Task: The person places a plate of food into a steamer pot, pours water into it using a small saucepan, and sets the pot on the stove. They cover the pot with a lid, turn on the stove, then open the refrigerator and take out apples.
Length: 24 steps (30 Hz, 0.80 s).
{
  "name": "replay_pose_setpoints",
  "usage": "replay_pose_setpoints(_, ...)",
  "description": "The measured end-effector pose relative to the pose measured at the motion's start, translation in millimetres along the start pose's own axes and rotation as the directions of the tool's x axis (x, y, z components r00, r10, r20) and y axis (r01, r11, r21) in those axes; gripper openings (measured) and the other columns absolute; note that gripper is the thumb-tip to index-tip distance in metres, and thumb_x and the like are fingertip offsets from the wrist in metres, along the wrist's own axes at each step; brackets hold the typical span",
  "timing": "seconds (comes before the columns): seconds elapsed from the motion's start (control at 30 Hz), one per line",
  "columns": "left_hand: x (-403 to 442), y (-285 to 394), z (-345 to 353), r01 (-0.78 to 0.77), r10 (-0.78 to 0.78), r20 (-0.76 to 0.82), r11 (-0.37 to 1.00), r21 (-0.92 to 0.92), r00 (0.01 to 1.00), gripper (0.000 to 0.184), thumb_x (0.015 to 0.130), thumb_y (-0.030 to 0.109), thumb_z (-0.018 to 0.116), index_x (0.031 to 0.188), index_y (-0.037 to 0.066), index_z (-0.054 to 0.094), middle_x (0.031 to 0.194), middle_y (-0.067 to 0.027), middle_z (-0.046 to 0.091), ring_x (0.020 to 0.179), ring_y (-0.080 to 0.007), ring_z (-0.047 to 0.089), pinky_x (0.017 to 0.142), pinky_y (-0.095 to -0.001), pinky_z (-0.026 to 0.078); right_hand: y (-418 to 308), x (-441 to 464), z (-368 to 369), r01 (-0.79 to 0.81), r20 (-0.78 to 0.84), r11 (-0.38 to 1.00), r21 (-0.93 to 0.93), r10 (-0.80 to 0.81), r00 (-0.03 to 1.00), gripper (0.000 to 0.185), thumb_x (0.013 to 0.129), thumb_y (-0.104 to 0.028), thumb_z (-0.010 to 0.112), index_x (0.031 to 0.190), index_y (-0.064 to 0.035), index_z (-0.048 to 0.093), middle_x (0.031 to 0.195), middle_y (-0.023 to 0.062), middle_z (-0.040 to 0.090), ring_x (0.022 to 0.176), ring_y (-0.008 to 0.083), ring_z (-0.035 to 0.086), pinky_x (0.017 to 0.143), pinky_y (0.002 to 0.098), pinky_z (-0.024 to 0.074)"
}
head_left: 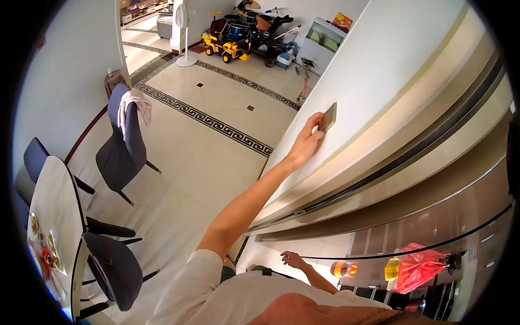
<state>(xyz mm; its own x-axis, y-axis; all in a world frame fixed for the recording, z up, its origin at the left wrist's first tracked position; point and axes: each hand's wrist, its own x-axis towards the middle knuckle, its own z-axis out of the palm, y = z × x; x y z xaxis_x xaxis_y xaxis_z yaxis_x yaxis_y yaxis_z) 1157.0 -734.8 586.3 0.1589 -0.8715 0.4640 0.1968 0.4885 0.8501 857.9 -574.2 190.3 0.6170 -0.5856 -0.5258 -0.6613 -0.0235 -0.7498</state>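
Observation:
My left hand (307, 142) is raised at the end of an outstretched arm, its fingers touching a switch plate (328, 117) on the white wall (346, 81). The fingers are bent and a little apart, and nothing is held in them. Lower down, near my body, my right hand (293, 260) hangs with fingers spread and holds nothing. It is close to the dark edge of the sliding door frame (346, 190).
Dark chairs (122, 154) surround a round table (51, 189) at left. A white fan (186, 59), yellow toy truck (225, 49) and drums (236, 31) stand farther back. A red bag (420, 268) and orange-lidded jar (344, 269) appear at lower right.

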Motion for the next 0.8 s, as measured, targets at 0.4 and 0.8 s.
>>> replay_pose_setpoints(0.4, -79.2, -48.5, -75.6, 0.195, -0.2, -0.193, 0.98, -0.045, 0.961, 0.048, 0.089, 0.024, 0.052, 0.132, 0.007, 0.043, 0.123, -0.008, 0.053, 0.116, -0.0182, 0.047, 0.093, -0.0368, 0.041, 85.0, 27.3, -44.6, 0.204, 0.301, 0.761, -0.615, -0.012, 0.954, 0.03, 0.081, -0.019, 0.05, 0.106, -0.0118, 0.065, 0.104, 0.0155, 0.065, 0.095, 0.0323, 0.061, 0.085, 0.0408, 0.0479)
replay_pose_setpoints(0.8, -674.9, -201.9, 127.6, -0.169, -0.668, -0.692, 0.742, -0.649, -0.273, 0.032, 0.086, 0.023, 0.061, 0.115, 0.011, 0.057, 0.097, -0.0055, 0.061, 0.087, -0.0186, 0.059, 0.069, -0.0343, 0.052, 16.5, 107.2, 101.5, 0.915, 0.676, 0.259, -0.309, -0.617, 0.403, 0.016, 0.085, -0.013, 0.053, 0.096, -0.0046, 0.061, 0.075, 0.0126, 0.065, 0.07, 0.0281, 0.064, 0.065, 0.0366, 0.0501)
